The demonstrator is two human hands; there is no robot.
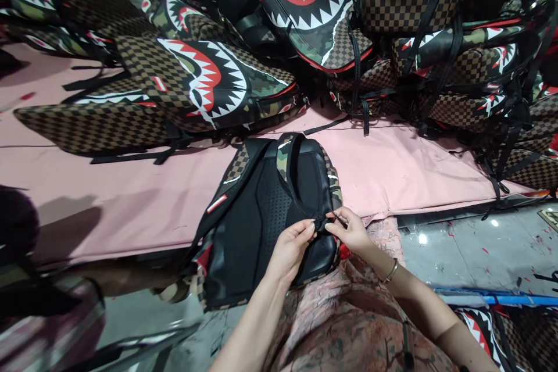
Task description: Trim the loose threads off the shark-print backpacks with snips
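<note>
A backpack lies back side up across the near edge of the pink table, its black padded panel facing me. Its camouflage-trimmed shoulder strap loops up from the panel. At the backpack's right side, my left hand pinches a black strap end with a buckle. My right hand grips the same strap just to the right, fingers pressed together on a thin dark piece. The two hands are close together, and the fingers partly cover the buckle.
Checkered backpacks with shark-mouth prints are heaped along the back of the pink table. More are piled at right. Another person sits at the left edge. Red and black scraps litter the tiled floor. A blue bar runs at lower right.
</note>
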